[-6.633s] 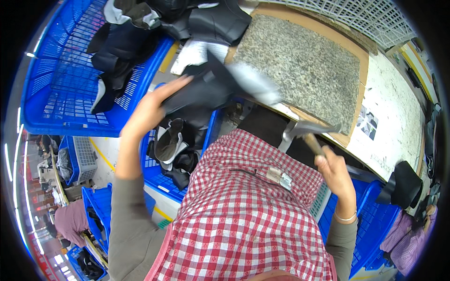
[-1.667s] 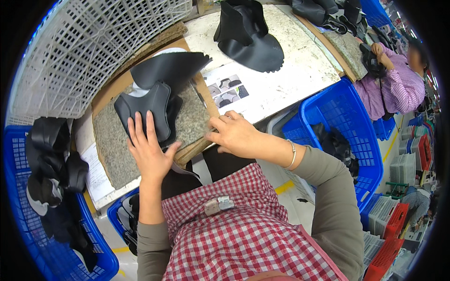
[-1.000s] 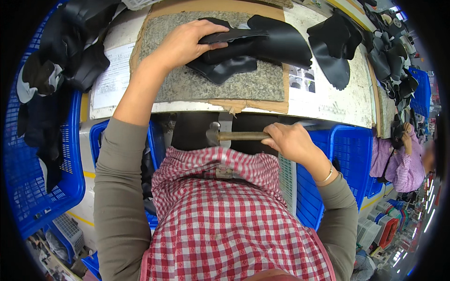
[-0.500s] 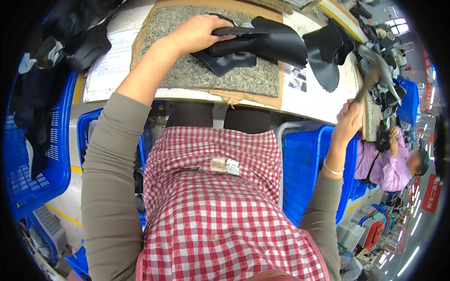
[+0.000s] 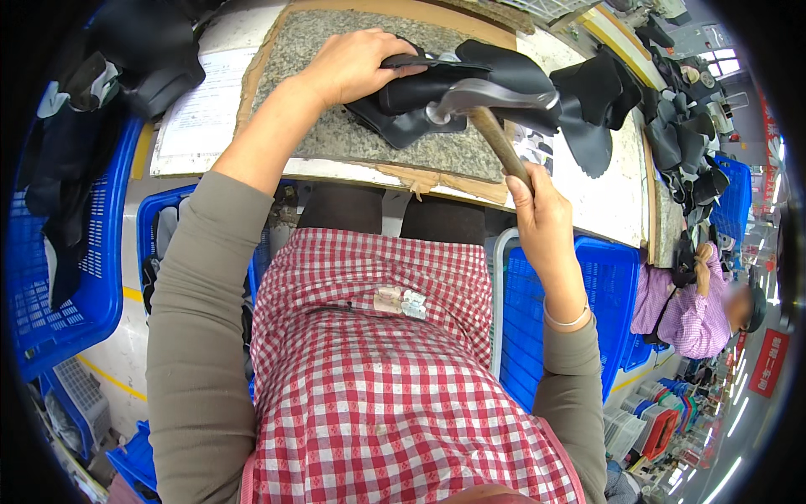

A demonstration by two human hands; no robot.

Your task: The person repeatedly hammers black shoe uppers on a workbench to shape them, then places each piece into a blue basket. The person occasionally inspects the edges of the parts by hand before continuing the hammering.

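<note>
Speckled slab [image 5: 336,143] bare along near edge. I see left hand [image 5: 357,65] pinching black piece [image 5: 409,91], right hand [image 5: 544,214] gripping hammer [image 5: 499,147]; contact between them unclear.

From my end I can't tell if the hammer [image 5: 493,133] touches the black pieces [image 5: 407,94] it's partly hiding. Far white crate [image 5: 550,8] is cut off, left sheet's [image 5: 201,105] print too tiny.
</note>
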